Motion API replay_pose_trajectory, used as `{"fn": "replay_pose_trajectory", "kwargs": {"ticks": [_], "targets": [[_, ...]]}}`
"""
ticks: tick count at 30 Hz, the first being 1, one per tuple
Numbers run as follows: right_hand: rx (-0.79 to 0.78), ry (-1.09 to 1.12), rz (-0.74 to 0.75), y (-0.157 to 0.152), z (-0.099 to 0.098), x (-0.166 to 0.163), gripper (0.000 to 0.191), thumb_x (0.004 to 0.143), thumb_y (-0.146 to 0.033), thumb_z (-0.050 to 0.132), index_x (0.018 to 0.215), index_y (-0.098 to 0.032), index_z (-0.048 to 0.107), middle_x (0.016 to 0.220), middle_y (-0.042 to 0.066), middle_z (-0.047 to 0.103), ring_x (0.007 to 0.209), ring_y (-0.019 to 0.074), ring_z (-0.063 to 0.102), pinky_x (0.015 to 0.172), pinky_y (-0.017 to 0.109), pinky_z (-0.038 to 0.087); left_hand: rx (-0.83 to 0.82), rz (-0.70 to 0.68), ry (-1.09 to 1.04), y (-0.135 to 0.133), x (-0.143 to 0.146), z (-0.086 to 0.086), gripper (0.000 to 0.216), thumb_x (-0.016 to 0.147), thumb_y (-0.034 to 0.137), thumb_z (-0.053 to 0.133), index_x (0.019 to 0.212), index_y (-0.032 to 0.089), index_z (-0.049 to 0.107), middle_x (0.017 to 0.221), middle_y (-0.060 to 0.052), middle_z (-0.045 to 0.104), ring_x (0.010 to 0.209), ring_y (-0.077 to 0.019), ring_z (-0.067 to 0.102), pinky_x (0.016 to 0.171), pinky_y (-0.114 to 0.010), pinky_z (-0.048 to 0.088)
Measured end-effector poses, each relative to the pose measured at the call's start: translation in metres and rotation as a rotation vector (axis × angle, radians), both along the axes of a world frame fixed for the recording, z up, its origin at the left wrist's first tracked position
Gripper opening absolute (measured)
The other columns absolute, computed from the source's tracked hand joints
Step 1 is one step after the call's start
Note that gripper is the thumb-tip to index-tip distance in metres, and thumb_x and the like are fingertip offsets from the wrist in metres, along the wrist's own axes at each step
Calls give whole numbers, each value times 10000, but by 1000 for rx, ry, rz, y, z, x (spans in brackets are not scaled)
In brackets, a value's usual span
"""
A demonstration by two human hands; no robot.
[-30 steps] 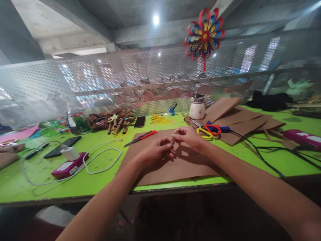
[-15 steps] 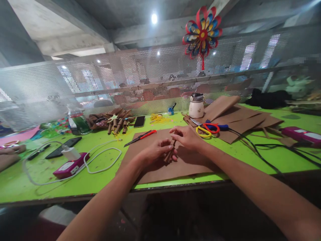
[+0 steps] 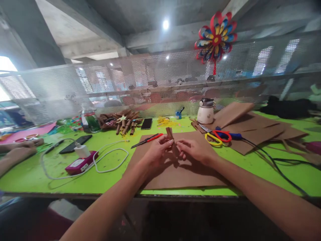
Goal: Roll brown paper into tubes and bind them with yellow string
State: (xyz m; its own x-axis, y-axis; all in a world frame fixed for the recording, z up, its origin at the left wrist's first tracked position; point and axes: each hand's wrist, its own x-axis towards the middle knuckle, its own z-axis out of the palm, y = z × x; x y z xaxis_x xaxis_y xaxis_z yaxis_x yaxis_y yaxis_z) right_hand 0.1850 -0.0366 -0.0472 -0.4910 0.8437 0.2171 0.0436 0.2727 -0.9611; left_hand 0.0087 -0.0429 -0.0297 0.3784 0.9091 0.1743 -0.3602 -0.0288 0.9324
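Note:
Between both hands stands a small folded piece of brown paper point(image 3: 170, 133), its narrow pleated end pointing up and away from me. My left hand point(image 3: 160, 149) pinches it from the left with thumb and fingers. From the right, the thumb and fingertips of my right hand point(image 3: 192, 150) close on its lower part. Under the hands lies a large brown paper sheet point(image 3: 155, 180). A red-and-black utility knife point(image 3: 147, 140) rests on the sheet's far left edge. Scissors point(image 3: 215, 136) with red and yellow handles lie beyond my right hand.
On the green table point(image 3: 105, 184) are a purple power strip point(image 3: 81, 164) with white cable, phones point(image 3: 146, 124), rolled brown paper pieces point(image 3: 125, 125), a cream flask point(image 3: 205, 112) and stacked brown paper point(image 3: 250, 124). Another person's hands point(image 3: 22, 149) are at far left.
The folded paper has turned from pointing down toward me to standing up. My right hand has come down from above to its right side. The camera view has swung left.

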Motion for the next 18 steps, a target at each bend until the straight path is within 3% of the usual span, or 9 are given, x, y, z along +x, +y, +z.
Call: {"fn": "replay_pose_trajectory", "kwargs": {"ticks": [5,11,18], "targets": [[203,-108,-74,-15,4,-11,350,817,-434,562,1014,-157,643,922,62,671,758,168,588,651,268,458,29,92,17,-4,3,1,244,717,257,705,922,150,628,818,-45,652,689,-151,624,651,-272,496],[351,-186,-209,-27,9,-16,255,865,-285,487,962,-143,675,826,35,680,697,150,567,625,243,417,16,84,1,-5,5,4,220,704,239,718,890,146,643,808,-30,652,699,-135,605,659,-251,473],[394,-207,-305,-25,5,-15,239,854,-308,519,912,-157,695,712,4,652,598,117,516,532,212,355,30,117,-28,-3,2,8,198,699,198,724,880,143,663,852,-37,663,776,-140,614,779,-284,475]]}}
